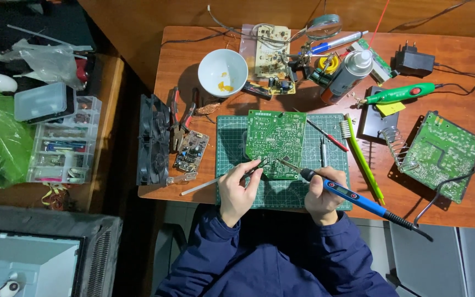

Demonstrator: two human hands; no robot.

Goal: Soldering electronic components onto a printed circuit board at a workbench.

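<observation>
Head view: a green circuit board (276, 144) is laid on the cutting mat (231, 135), just beyond both sets of fingers. A blue soldering iron (347, 193) is gripped in the clenched right hand (322, 199), its tip at the board's near edge. Tweezers (215, 182) are pinched by the left hand (238, 190), reaching the same edge.

A round white ceramic bowl (222, 71) with yellow smears inside stands at the far left of the wooden table (452, 49), and a silver spray can (348, 73) stands to its right. A green pen-shaped rotary tool (399, 94) lies near a black plug adapter (413, 61), with a second green circuit board (441, 155) below them. A black square fan (153, 140) sits at the table's left edge, beside a clear plastic compartment box (61, 144) on the neighbouring surface.
</observation>
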